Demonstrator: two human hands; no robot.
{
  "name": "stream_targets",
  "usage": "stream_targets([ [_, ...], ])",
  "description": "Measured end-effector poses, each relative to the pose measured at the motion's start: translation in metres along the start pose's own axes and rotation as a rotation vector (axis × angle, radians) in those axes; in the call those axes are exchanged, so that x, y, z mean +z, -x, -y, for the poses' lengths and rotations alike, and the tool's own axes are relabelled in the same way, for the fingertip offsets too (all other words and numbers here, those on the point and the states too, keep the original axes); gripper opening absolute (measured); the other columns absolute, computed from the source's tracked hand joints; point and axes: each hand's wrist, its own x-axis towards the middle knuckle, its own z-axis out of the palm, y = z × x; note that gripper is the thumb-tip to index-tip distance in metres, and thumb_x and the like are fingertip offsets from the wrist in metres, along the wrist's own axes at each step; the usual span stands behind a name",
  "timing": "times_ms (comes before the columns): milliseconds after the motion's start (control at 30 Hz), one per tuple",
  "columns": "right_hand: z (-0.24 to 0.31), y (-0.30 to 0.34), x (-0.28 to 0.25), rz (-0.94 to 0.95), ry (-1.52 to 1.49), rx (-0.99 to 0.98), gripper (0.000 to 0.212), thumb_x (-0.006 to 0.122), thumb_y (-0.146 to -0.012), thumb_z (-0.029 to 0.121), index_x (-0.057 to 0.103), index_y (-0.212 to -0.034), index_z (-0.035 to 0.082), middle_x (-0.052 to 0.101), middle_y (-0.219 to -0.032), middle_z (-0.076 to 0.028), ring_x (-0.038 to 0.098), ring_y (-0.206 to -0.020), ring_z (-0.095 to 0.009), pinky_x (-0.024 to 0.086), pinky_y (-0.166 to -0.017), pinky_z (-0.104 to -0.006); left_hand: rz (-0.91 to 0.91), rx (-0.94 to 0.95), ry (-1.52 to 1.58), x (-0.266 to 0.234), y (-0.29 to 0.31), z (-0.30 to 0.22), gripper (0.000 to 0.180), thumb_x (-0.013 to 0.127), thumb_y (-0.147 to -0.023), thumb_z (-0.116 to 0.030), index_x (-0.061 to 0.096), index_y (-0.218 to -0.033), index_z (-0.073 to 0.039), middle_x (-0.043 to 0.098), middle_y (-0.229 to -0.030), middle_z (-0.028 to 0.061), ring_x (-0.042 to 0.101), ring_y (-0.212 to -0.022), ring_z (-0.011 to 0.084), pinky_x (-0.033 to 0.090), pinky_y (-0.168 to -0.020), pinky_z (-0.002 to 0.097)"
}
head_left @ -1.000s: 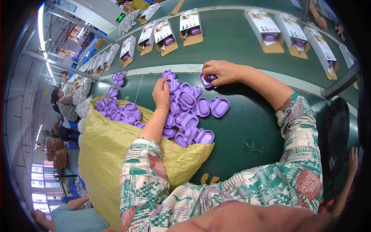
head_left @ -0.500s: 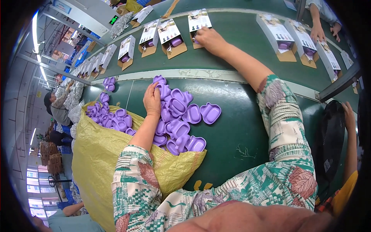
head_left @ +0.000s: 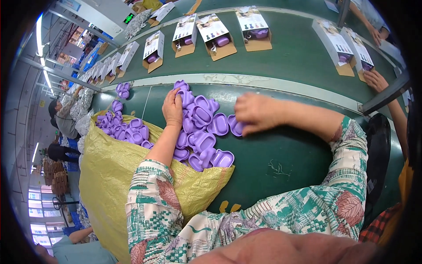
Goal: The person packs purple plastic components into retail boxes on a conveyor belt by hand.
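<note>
My left hand (head_left: 172, 108) lies flat, steadying the heap of purple moulded trays (head_left: 200, 132) on the green table (head_left: 281, 163), while my right hand (head_left: 255, 113) pinches one tray at the heap's edge, more spilling from one yellow sack (head_left: 110, 171) beside a belt (head_left: 290, 53) carrying several open boxes (head_left: 216, 35).

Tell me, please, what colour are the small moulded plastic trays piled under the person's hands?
Purple, all alike: the moulded plastic trays show best in the head view.

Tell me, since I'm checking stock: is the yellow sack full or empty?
Neither, it seems: the yellow sack lies open and mostly slack, with purple trays spilling from its mouth onto the green table. What remains inside is hidden.
</note>
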Motion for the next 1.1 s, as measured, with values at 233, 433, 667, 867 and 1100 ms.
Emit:
stream_targets([
  [233, -0.024, 0.013, 0.008, -0.1, 0.229, 0.08, 0.011, 0.054, -0.077, 0.014, 0.052, -0.085, 0.006, 0.054, -0.092, -0.009, 0.052, -0.095, -0.027, 0.042, -0.084, -0.0384, 0.048, -0.008, -0.008, 0.005, -0.001, 0.005, 0.033, 0.045, -0.088, -0.025, 0.063, -0.113, -0.012, 0.059, -0.119, 0.0147, 0.053, -0.114, 0.0314, 0.04, -0.097, 0.0383],
  [433, -0.099, 0.017, -0.024, -0.357, 0.518, 0.299, 0.005, 0.053, -0.077, 0.01, 0.053, -0.08, 0.007, 0.055, -0.086, -0.009, 0.054, -0.086, -0.026, 0.044, -0.072, -0.0364, 0.092, 0.07, 0.005, 0.007, -0.002, -0.003, 0.034, 0.043, -0.09, -0.024, 0.061, -0.115, -0.012, 0.057, -0.122, 0.018, 0.051, -0.116, 0.0331, 0.039, -0.098, 0.0396],
  [667, -0.165, 0.019, -0.038, -0.392, 0.696, 0.563, 0.007, 0.057, -0.074, 0.008, 0.055, -0.081, 0.006, 0.057, -0.089, -0.009, 0.054, -0.091, -0.028, 0.046, -0.072, -0.0376, 0.251, 0.232, 0.12, 0.027, -0.025, -0.025, 0.034, 0.047, -0.091, -0.022, 0.059, -0.12, -0.008, 0.052, -0.128, 0.0183, 0.044, -0.124, 0.0344, 0.033, -0.105, 0.0385],
  [867, -0.151, 0.028, -0.038, -0.527, 0.708, 0.59, 0.014, 0.055, -0.073, 0.004, 0.056, -0.086, 0.007, 0.056, -0.088, -0.009, 0.058, -0.085, -0.029, 0.048, -0.069, -0.0391, 0.468, 0.186, 0.321, 0.042, -0.048, -0.078, 0.043, 0.051, -0.093, -0.032, 0.052, -0.13, -0.01, 0.04, -0.14, 0.0206, 0.028, -0.136, 0.036, 0.024, -0.11, 0.0378],
  [1100, -0.103, -0.018, 0.005, -0.291, 0.405, 0.371, 0.033, 0.055, -0.076, 0.005, 0.058, -0.109, 0.009, 0.056, -0.112, -0.011, 0.056, -0.1, -0.029, 0.048, -0.083, -0.0378, 0.751, 0.514, -0.138, -0.037, 0.038, -0.117, 0.071, 0.064, -0.079, -0.037, 0.035, -0.142, -0.018, 0.024, -0.151, 0.0118, 0.019, -0.14, 0.0344, 0.017, -0.105, 0.0635],
])
